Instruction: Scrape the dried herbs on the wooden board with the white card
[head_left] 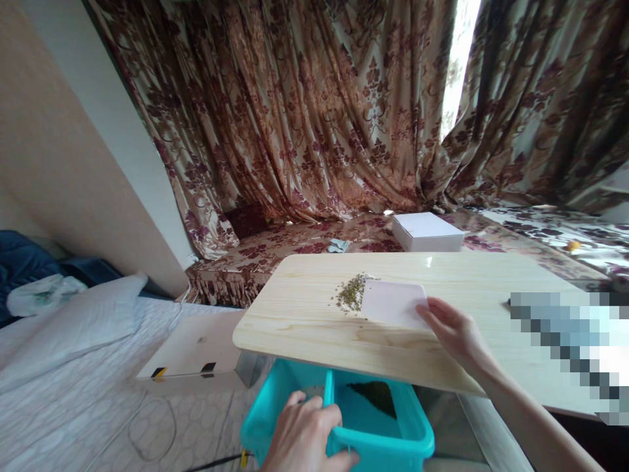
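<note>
My right hand [449, 324] pinches the right edge of a flat white plastic scraper [393, 301], which lies low over the light wooden table [295, 314]. Against the scraper's left edge is a loose heap of small greenish-brown grains [352, 293], with a few scattered around it. Below the table's near edge sits a turquoise two-compartment bin [383, 442]. My left hand [309, 426] is closed over the bin's front rim by the divider. Dark greenish material [376, 396] lies in the right compartment; my fingers partly hide the contents of the left one.
A white box [427, 231] and a small light-blue cloth [338, 245] rest on the patterned cover behind the table. At the table's right is a pixelated object [574, 341]. A flat whitish box [201, 347] lies on the bed [73, 393] to the left, near a cable [152, 432].
</note>
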Action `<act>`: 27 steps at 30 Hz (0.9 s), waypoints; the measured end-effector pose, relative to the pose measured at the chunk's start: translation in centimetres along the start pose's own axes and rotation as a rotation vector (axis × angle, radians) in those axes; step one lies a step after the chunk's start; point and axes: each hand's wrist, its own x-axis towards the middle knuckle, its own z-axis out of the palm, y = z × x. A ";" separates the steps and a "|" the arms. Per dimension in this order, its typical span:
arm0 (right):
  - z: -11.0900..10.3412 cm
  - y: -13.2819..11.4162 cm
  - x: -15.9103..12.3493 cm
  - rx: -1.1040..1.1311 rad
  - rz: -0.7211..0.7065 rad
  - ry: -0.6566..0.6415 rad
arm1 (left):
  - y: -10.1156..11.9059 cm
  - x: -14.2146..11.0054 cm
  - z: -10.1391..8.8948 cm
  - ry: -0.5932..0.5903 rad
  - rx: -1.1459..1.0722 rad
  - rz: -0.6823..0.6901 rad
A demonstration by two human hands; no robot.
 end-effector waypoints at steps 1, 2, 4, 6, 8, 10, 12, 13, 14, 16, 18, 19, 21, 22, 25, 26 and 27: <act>0.0 -0.1 -0.2 -0.002 0.001 -0.010 | 0.1 0.0 0.0 0.003 -0.002 0.001; 0.1 -0.2 -0.3 0.000 0.001 -0.016 | 0.1 0.0 -0.1 0.003 -0.005 0.002; 0.4 -0.5 -0.4 0.010 -0.005 -0.016 | 0.1 0.0 -0.1 0.000 -0.008 0.002; 0.8 -0.6 -0.2 0.020 -0.012 -0.007 | 0.0 0.0 0.0 0.006 -0.009 0.002; 1.2 -0.6 0.2 0.026 -0.018 -0.002 | -0.2 0.1 0.1 0.015 -0.013 0.009; 1.5 -0.4 0.6 0.028 -0.023 -0.003 | -0.4 0.2 0.2 0.015 -0.019 0.016; 1.7 -0.3 0.7 0.021 -0.023 -0.011 | -0.4 0.2 0.2 0.006 -0.017 0.017; 1.7 -0.3 0.7 0.015 -0.022 -0.016 | -0.4 0.2 0.1 0.005 -0.014 0.014; 1.7 -0.3 0.7 0.008 -0.021 -0.021 | -0.3 0.1 0.1 0.007 -0.010 0.012; 1.5 -0.4 0.5 -0.001 -0.014 -0.034 | -0.1 0.0 0.0 0.011 -0.006 0.008; 1.2 -0.5 0.4 0.002 -0.005 -0.040 | 0.0 -0.1 0.0 0.021 -0.010 0.006; 1.0 -0.4 0.3 0.007 -0.002 -0.039 | 0.0 -0.2 0.0 0.026 -0.013 0.008; 0.6 -0.2 0.3 0.012 0.000 -0.027 | -0.1 -0.2 0.1 0.032 -0.021 0.014; 0.3 -0.1 0.3 0.010 0.001 -0.016 | -0.1 -0.3 0.1 0.040 -0.025 0.019; -0.4 0.1 0.0 -0.015 -0.003 0.012 | -0.2 -0.3 0.2 0.071 -0.032 0.031; -0.5 0.1 -0.3 -0.026 -0.006 0.013 | -0.1 -0.4 0.1 0.079 -0.034 0.032; -0.7 0.0 -0.5 -0.039 -0.010 0.009 | -0.1 -0.4 0.0 0.081 -0.035 0.029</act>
